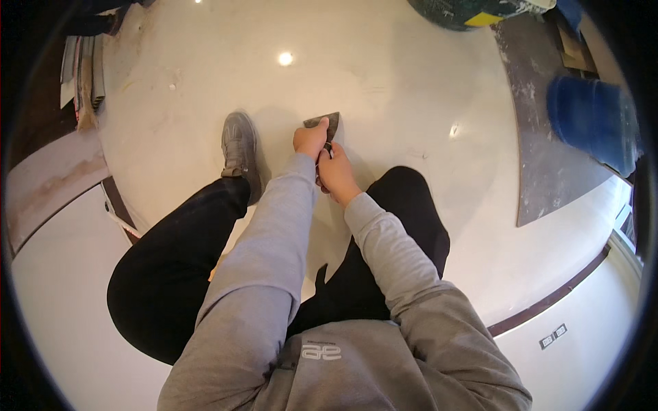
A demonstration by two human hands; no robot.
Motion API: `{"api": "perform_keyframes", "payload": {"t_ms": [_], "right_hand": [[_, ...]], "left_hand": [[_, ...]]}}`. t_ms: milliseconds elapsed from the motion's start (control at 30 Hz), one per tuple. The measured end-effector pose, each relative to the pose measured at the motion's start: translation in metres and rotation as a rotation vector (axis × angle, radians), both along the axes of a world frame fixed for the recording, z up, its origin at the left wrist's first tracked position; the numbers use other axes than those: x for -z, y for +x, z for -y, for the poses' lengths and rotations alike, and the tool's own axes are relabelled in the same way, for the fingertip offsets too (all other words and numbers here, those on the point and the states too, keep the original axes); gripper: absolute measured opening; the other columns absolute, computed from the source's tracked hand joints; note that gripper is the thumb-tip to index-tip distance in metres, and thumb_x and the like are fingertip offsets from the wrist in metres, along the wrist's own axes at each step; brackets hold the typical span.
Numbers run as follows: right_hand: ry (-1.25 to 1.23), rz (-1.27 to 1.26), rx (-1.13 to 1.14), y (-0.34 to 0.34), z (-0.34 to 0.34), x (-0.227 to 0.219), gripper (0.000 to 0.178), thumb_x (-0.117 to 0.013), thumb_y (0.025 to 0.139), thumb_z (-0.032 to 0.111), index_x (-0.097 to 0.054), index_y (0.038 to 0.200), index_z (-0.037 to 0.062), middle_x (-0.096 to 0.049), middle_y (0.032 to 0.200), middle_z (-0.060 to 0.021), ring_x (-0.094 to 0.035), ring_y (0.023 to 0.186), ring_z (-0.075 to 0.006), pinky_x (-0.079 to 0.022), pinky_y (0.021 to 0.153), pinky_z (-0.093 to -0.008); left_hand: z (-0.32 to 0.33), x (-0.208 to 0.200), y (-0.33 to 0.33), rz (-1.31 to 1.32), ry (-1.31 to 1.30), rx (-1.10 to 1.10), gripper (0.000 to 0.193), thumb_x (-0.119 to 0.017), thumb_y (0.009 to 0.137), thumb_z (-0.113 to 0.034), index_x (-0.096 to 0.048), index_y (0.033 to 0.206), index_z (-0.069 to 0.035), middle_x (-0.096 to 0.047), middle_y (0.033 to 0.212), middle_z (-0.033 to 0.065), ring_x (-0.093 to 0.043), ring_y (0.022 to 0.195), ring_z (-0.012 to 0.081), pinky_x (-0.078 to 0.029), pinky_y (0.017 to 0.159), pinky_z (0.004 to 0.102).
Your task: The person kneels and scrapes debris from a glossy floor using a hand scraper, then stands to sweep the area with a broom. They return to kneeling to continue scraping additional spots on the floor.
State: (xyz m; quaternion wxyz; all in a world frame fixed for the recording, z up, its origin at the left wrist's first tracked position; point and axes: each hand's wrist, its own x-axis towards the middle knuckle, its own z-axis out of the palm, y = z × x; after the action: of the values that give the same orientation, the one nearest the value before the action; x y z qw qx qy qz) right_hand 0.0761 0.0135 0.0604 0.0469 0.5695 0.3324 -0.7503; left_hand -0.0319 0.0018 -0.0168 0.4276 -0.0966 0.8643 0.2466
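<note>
A scraper with a dark, flared blade (334, 122) is held low over the pale floor, between my knees and beyond them. My right hand (338, 174) is closed around its handle, which is mostly hidden by the fingers. Just ahead and to the left, my left hand (310, 140) grips the scraper near the base of the blade, with a finger or thumb lying along the blade face. The two hands touch or nearly touch. Whether the blade edge meets the floor cannot be made out.
My grey shoe (239, 145) stands on the glossy floor (411, 89) left of the hands. To the right lie a grey board (548, 161) and a blue barrel (591, 123). A dark tub (452, 12) is at the top, and stacked panels (88, 72) are at far left.
</note>
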Motion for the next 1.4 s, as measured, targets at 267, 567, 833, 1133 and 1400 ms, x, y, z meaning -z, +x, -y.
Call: {"api": "perform_keyframes", "payload": {"t_ms": [267,567,833,1133,1400], "right_hand": [[0.03,-0.05,0.173,0.072,-0.073,-0.039,0.031,-0.048,0.098,0.027,-0.044,0.128,0.0179,-0.051,0.065,-0.001,-0.045,0.042,-0.0098,-0.03,0.034,-0.0228],[0.063,-0.132,0.227,0.116,-0.089,-0.07,0.034,-0.048,0.099,0.025,-0.041,0.13,0.013,-0.052,0.067,-0.0025,-0.046,0.043,-0.0094,-0.029,0.033,-0.022],[0.018,-0.113,0.112,0.102,-0.067,-0.064,0.039,-0.051,0.097,0.027,-0.04,0.132,0.0149,-0.053,0.069,-0.002,-0.046,0.044,-0.0089,-0.03,0.035,-0.0211],[0.04,-0.09,0.115,0.1,-0.067,-0.057,0.043,-0.051,0.096,0.024,-0.038,0.136,0.0146,-0.053,0.069,-0.0013,-0.046,0.044,-0.0087,-0.03,0.035,-0.0212],[0.026,-0.092,0.129,0.097,-0.067,-0.055,0.043,-0.054,0.095,0.023,-0.039,0.134,0.0147,-0.053,0.069,-0.0017,-0.046,0.044,-0.0089,-0.029,0.034,-0.0208]], "left_hand": [[-0.014,-0.065,0.006,0.287,0.754,-0.591,0.046,-0.054,0.092,-0.042,-0.042,0.059,-0.012,-0.054,0.071,0.0077,-0.054,0.065,0.0261,-0.047,0.062,0.0399],[-0.026,-0.093,0.009,0.943,1.175,-0.798,0.044,-0.048,0.094,-0.038,-0.04,0.06,-0.01,-0.048,0.07,0.0071,-0.051,0.073,0.0245,-0.045,0.068,0.0344],[-0.019,-0.076,0.002,0.918,1.24,-0.59,0.017,-0.055,0.086,-0.003,-0.051,0.07,-0.006,-0.053,0.08,0.0052,-0.054,0.081,0.0192,-0.049,0.073,0.0312],[-0.015,-0.098,0.005,0.906,1.37,-0.429,0.023,-0.059,0.082,0.001,-0.052,0.066,-0.015,-0.058,0.093,0.0001,-0.056,0.101,0.0187,-0.048,0.086,0.0367],[-0.034,-0.101,0.001,0.909,1.519,-0.359,0.022,-0.055,0.08,-0.001,-0.05,0.065,-0.016,-0.054,0.091,0.0001,-0.054,0.099,0.0217,-0.048,0.083,0.0377]]}}
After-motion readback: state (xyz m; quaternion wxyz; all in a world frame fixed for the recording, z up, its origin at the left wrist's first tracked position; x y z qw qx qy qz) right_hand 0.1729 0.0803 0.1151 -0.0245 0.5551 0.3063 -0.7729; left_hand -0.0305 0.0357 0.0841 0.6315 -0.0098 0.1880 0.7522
